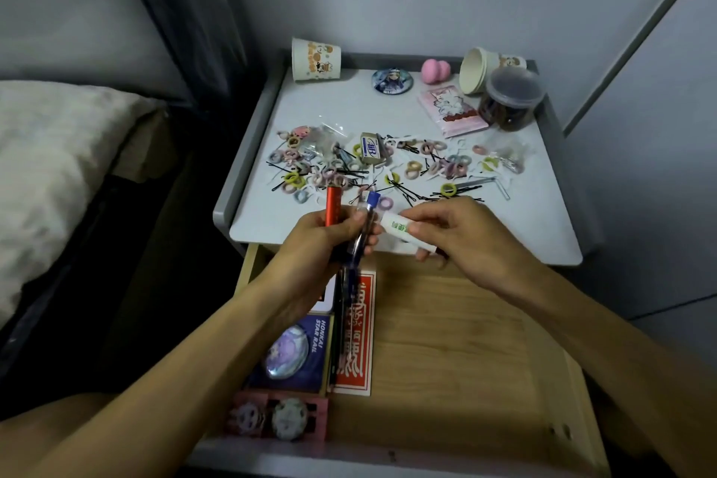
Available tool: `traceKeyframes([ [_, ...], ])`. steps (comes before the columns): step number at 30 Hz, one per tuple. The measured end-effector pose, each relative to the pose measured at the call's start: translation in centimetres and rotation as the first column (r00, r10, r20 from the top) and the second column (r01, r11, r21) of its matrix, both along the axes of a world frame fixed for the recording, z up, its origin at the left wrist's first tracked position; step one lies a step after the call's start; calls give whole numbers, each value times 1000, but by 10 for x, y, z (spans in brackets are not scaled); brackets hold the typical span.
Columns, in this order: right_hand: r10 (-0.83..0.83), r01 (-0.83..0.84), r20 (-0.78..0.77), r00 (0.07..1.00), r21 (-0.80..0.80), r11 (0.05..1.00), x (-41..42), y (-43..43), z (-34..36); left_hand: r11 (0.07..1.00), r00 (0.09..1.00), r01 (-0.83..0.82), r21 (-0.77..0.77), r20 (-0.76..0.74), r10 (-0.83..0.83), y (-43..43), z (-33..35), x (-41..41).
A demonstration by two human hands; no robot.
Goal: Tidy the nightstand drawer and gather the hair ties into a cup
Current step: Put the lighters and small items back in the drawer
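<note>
Surface [543,237]: crowded; a careless sweep could send pins off its front edge.
Drawer [465,341]: open below, so anything dropped lands inside.
Left hand [322,241]: grips a bundle of pens [333,208], which could slip.
Right hand [461,229]: pinches a white tube [399,229].
Cup [316,60]: rear left corner, well apart from the ties.
Hair ties [329,175]: scattered mid-surface, tangled with hairpins.

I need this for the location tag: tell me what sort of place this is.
Most likely a bedroom, at the bedside. A pillow lies at left, a small nightstand beside it is strewn with hair ties, and its wooden drawer is pulled open.
</note>
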State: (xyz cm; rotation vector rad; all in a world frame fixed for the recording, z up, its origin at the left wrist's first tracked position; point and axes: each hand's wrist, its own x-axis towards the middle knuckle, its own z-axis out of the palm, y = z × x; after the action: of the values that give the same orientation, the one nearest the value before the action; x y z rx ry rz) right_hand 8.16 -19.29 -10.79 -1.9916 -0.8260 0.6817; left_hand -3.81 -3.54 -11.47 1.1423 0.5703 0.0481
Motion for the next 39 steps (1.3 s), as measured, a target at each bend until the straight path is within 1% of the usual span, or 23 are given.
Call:
traceKeyframes([
  [2,-12,12,8,1000,15,1000,-1,-2,1,999,999,26,44,-31,-25,-1,0,-3],
  [4,-9,10,-13,1000,15,1000,-2,-4,0,988,990,136,68,-45,-133,-3,3,-5],
  [7,42,-41,48,998,-30,999,-7,-2,3,953,953,303,17,-17,-303,-6,9,-6],
  [10,97,-97,-5,995,26,995,-8,-3,5,938,939,344,-30,8,-344,-3,11,-7],
  [12,84,-83,-29,996,54,995,-7,-5,6,942,942,335,-39,5,-335,-1,11,-7],
  [15,45,-45,7,999,64,997,-6,-5,6,959,959,282,-35,4,-282,0,6,-7],
  [17,7,-6,-18,1000,67,998,-8,-3,5,968,968,250,-21,5,-250,-3,4,-6],
  [20,-62,85,-161,985,139,987,-15,2,-1,977,978,209,-47,17,-208,-8,4,-5],
  [22,-79,135,-279,957,187,973,-20,3,-3,981,983,185,-64,24,-184,-11,6,-5],
  [24,-143,227,-363,921,202,953,-21,4,-3,985,987,159,-69,30,-157,-11,6,-5],
  [25,-191,293,-393,899,219,931,-18,4,-3,990,991,133,-56,31,-131,-11,6,-5],
  [27,-266,422,-454,851,286,860,-11,3,2,997,998,65,37,22,-66,-6,4,-5],
  [29,-247,473,-532,810,342,812,-8,3,9,991,1000,11,131,24,-14,2,4,-5],
  [31,-208,446,-568,796,318,837,-14,2,13,990,999,-19,139,35,15,8,5,-4],
  [33,-215,378,-519,827,230,897,-21,0,9,997,999,-22,68,30,20,10,8,-5],
  [35,-207,316,-480,852,156,936,-25,1,3,1000,1000,2,-9,17,-2,9,9,-7],
  [37,-169,251,-516,840,95,963,-26,1,-4,999,999,30,-31,13,-30,9,10,-9],
  [39,-90,139,-568,818,43,989,-31,0,-13,1000,1000,-3,5,-2,3,13,8,-11],
])
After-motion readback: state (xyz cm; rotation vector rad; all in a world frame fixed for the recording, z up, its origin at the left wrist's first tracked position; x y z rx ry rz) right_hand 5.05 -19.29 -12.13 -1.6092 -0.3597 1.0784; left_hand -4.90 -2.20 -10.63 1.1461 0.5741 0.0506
